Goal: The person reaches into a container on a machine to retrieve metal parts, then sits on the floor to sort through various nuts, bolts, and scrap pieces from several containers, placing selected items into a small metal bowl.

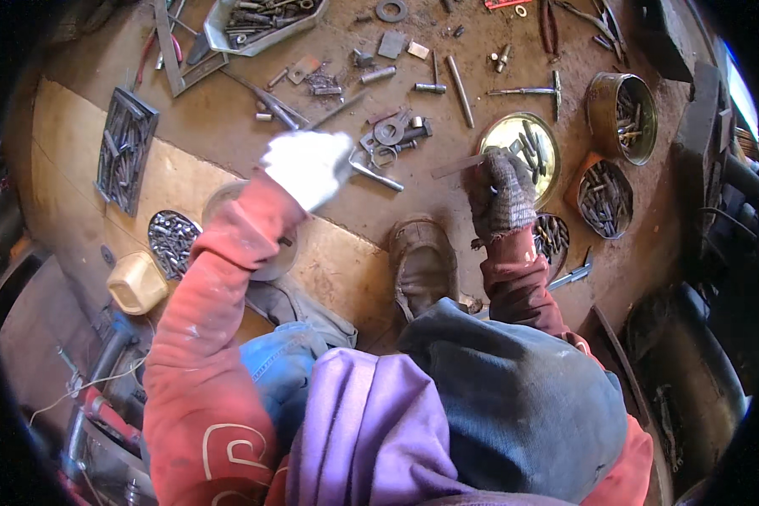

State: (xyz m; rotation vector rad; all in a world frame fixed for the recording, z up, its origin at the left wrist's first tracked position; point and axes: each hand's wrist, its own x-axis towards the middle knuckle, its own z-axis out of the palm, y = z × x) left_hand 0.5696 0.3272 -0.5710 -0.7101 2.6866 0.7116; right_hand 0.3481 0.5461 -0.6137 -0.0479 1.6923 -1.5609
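Note:
My left hand (308, 167), in a white glove, is washed out by bright light, so its fingers cannot be told apart. Beside it lie a metal rod (376, 176) and a long-handled pair of tongs (277, 105), partly hidden behind the glove. Whether the hand touches either one I cannot tell. My right hand (506, 192) wears a dirty grey knit glove and is closed on a flat metal strip (458, 166) that sticks out to the left. That hand is over the left edge of a shiny round tin (555, 164), which holds several dark metal pins (531, 145).
At right stand a deep round tin (603, 103) and a cut-open container (584, 173) of metal pieces. Left are a rectangular tray (146, 156) of pins and a beige plastic container (137, 283). Washers (389, 131), bolts and a T-shaped tool (557, 94) lie beyond my shoe (424, 270).

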